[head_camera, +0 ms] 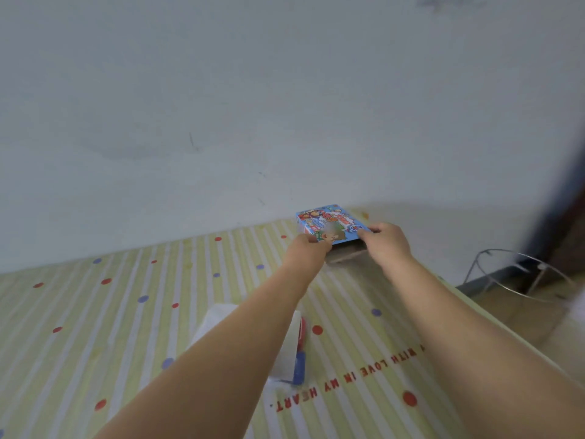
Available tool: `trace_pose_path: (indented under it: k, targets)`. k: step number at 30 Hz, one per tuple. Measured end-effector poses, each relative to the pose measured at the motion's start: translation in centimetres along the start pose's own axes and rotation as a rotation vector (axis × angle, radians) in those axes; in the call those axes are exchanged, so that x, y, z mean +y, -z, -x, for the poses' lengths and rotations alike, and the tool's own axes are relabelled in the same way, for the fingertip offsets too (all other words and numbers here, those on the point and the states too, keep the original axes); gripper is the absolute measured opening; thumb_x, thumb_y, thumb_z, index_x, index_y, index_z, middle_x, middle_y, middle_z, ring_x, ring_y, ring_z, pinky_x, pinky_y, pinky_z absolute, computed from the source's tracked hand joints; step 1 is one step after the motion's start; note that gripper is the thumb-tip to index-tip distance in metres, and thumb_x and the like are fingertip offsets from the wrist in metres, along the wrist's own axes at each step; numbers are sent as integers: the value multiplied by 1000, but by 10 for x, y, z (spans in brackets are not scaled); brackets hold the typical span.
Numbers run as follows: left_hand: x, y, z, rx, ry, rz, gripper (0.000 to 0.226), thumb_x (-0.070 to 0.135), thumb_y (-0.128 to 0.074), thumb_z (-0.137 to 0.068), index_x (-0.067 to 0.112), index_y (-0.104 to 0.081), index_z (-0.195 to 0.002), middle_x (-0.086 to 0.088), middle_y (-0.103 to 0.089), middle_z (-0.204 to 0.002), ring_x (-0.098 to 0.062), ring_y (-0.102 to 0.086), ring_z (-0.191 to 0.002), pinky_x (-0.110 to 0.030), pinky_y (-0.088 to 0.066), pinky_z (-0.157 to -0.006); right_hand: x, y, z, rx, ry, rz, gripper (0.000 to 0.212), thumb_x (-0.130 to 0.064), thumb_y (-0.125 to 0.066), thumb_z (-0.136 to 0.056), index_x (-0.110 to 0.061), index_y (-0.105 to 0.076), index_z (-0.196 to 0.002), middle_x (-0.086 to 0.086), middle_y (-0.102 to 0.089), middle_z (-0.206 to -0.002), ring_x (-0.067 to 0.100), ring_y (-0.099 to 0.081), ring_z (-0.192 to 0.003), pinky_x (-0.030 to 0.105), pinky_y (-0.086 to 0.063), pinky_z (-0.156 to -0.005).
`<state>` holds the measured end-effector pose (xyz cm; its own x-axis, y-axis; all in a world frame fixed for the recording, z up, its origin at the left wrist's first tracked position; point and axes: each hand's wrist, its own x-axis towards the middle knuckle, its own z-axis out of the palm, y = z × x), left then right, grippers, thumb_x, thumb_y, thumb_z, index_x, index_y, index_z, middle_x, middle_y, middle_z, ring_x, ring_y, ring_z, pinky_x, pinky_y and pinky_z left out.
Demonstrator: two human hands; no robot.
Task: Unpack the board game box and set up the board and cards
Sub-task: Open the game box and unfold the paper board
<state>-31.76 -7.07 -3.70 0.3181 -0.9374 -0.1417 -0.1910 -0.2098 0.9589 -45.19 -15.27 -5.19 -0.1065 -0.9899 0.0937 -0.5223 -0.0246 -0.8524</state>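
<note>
Blue cartoon-printed game box (330,224), near edge in both hands.

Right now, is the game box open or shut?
Seemingly ajar: left hand and right hand grip the game box corners; brown cardboard shows beneath.

You're working in soft, even, rather dim light with a cool cast across the pale grey-white wall (221,106). The print on the small blue cartoon-printed cardboard box (329,221) is smeared. Motion blur streaks the dark vertical edge (566,201) at your right, and the wide lens curves the yellow-green striped, dotted cloth (95,327) near the corners.
</note>
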Motion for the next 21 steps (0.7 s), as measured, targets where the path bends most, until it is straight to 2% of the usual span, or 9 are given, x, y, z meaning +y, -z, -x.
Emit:
trace_pose_path:
  k: [3,5,7,10,11,13,16,19,21]
  targets:
    - [0,-10,-10,-30,38,-59,6,22,-54,-94,19,-59,-95,-5,-57,-100,-19,-49,-85,-24,-37,-68,8,0,-14,-16,-3,142,28,-24,-55,-91,-2,-69,-102,13,-62,-85,28,-54,-77,31,-37,-63]
    - [-3,-15,-18,-40,23,-112,26,16,-47,-96,22,-46,-71,-1,-49,-81,-15,-44,-70,-24,-32,-57,11,-2,-19,-28,-23,175,34,-24,-54,-94,-6,-62,-122,13,-64,-114,30,-58,-102,31,-42,-78]
    - [-4,-16,-26,-79,-4,-206,32,10,-41,-97,23,-39,-68,1,-44,-79,-16,-42,-70,-23,-34,-60,14,-6,-21,-39,-8,202,32,-21,-52,-94,-10,-59,-122,11,-61,-124,29,-56,-104,31,-41,-78]
    - [-2,-13,-27,-126,-13,-210,20,12,-40,-99,26,-53,-103,-1,-54,-107,-19,-43,-93,-23,-37,-67,15,-11,-20,-66,9,249,28,-16,-50,-92,-11,-59,-117,10,-63,-119,31,-56,-102,33,-43,-79]
    - [-2,-11,-27,-145,-23,-215,29,13,-41,-99,22,-52,-125,-4,-54,-124,-18,-42,-96,-21,-39,-70,15,-13,-19,-82,10,257,32,-16,-50,-91,-11,-57,-121,10,-62,-121,32,-56,-107,34,-44,-82]
    - [-5,-8,-30,-142,-56,-217,44,15,-44,-100,16,-40,-144,-8,-47,-143,-16,-45,-96,-20,-42,-75,12,-14,-17,-79,22,274,39,-18,-51,-90,-13,-53,-129,13,-58,-126,33,-54,-113,35,-46,-86]
    - [-2,1,-20,-102,-62,-175,48,17,-46,-99,21,-38,-146,-5,-42,-148,-16,-52,-92,-17,-42,-64,5,-15,-7,28,97,335,45,-20,-52,-92,-13,-49,-136,17,-49,-133,36,-46,-124,42,-43,-100]
    - [0,16,-7,-72,-116,-151,46,9,-46,-96,18,-47,-141,-6,-48,-144,-22,-56,-110,-29,-47,-89,-10,-17,10,101,223,275,40,-16,-51,-91,-13,-54,-131,14,-50,-132,33,-47,-122,41,-43,-98]
    - [-1,31,4,-33,-134,-90,42,5,-45,-94,13,-54,-134,-8,-57,-132,-24,-58,-107,-31,-46,-90,-23,-20,28,75,274,204,39,-13,-51,-89,-17,-58,-127,10,-54,-129,28,-53,-118,34,-45,-92]
